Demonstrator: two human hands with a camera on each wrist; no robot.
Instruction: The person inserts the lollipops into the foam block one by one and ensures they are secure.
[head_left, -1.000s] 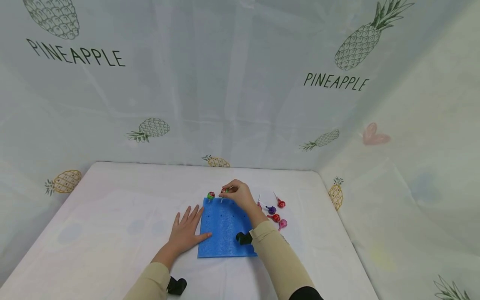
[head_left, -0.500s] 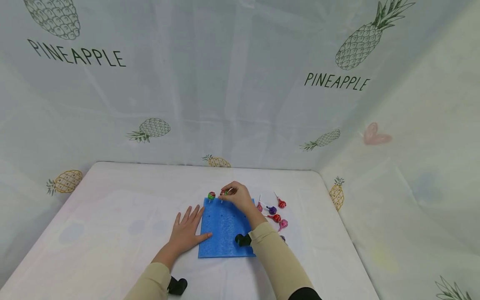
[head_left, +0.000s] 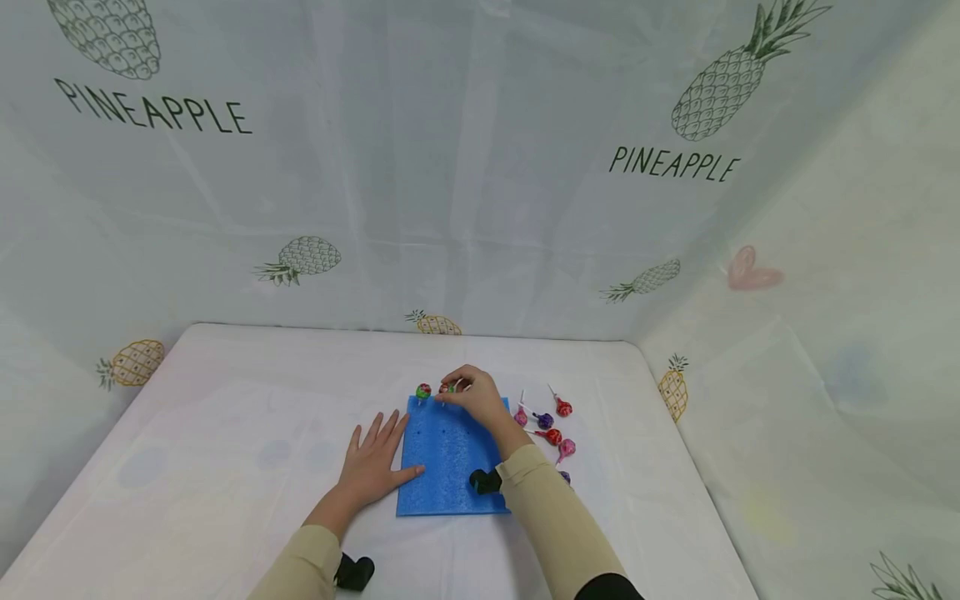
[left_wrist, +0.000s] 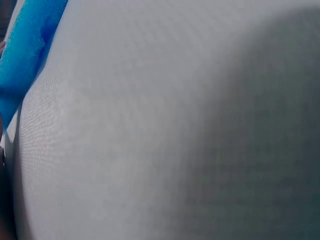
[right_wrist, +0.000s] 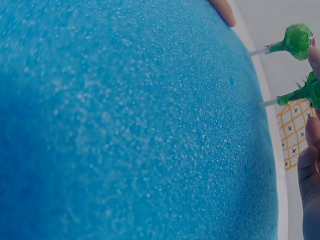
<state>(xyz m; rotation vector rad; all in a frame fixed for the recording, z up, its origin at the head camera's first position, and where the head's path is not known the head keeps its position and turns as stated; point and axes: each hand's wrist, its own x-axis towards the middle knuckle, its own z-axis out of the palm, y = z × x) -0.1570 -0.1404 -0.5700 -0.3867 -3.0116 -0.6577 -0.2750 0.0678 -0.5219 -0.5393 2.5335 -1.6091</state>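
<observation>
Looks early in the work. Can count one green-and-red lollipop (head_left: 423,392) standing upright at the far left corner of the blue foam block (head_left: 448,475), seemingly stuck in by its stick and apart from both hands; to be taken, probably, as done. Can see a second lollipop (right_wrist: 314,90) just to the right along the same far edge, pinched narrowly between thumb and finger of the right hand (head_left: 478,397), with bare white stick meeting the foam. Cannot tell between a stick properly seated and one only touching, so best counted as half done.

Must note the left hand (head_left: 369,470) too: spread wide and flat, holding nothing, with thumb over the foam and fingertips at the block's left edge, perhaps to steady it.

Can find six more left over, lying loose on the worktop (head_left: 247,450) to the right of the block: a far red lollipop (head_left: 563,408), a pink lollipop (head_left: 521,415), a purple lollipop (head_left: 544,420), a nearer red lollipop (head_left: 552,436), a nearer pink lollipop (head_left: 567,448) and a nearest purple lollipop (head_left: 566,477), partly hidden by the right sleeve (head_left: 551,508). Cannot rule out others under the arm. Can also spot small dark holes (head_left: 417,432) farther in on the foam, apparently unfilled.
</observation>
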